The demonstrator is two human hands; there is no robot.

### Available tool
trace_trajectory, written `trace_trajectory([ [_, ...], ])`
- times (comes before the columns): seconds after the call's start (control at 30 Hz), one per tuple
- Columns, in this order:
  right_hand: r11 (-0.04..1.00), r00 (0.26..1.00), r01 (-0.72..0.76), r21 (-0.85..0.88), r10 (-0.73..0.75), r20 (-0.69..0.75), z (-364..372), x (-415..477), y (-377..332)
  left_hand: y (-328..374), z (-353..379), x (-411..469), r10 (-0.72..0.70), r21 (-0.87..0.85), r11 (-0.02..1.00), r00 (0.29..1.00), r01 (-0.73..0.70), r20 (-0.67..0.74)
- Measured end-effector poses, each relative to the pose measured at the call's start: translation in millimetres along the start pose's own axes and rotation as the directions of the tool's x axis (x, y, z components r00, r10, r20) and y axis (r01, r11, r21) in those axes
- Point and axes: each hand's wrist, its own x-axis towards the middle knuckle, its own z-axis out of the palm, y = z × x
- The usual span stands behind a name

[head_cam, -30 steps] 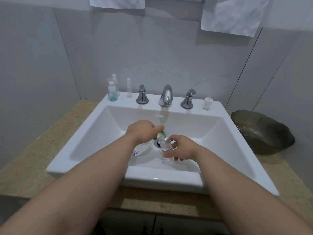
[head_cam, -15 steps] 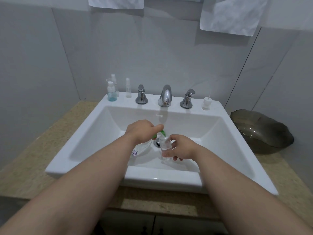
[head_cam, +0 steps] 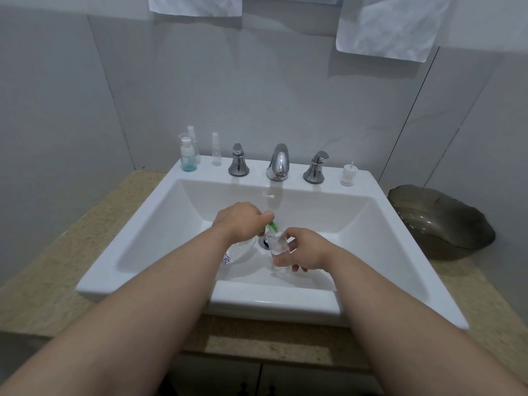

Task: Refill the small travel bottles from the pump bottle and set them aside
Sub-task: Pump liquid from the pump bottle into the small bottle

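Fingers point(head_cam: 290, 233) of right hand point(head_cam: 310, 250) pinch travel bottle point(head_cam: 275, 244); left hand point(head_cam: 243, 221) fingers curl round pump bottle point(head_cam: 238, 252).

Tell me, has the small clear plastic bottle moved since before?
No. The small clear plastic bottle stays just right of the round metal drain, gripped by the right hand.

Dim, even overhead light, soft shadows under the towels point(head_cam: 391, 27) (wide-angle bending at the edges), slightly soft focus.

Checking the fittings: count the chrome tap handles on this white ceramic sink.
2: left chrome handle and right chrome handle, flanking the curved chrome spout. None looks hidden.
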Motion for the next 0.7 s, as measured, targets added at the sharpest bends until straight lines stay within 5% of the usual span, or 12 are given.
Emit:
trace_trajectory([
  [0.7, 1.0, 1.0, -0.004, 0.01, 0.004, -0.01, -0.3, -0.5, 0.4, -16.7, 0.1, 0.1, -0.01, -0.216, 0.976, 0.998, -0.003, -0.06],
])
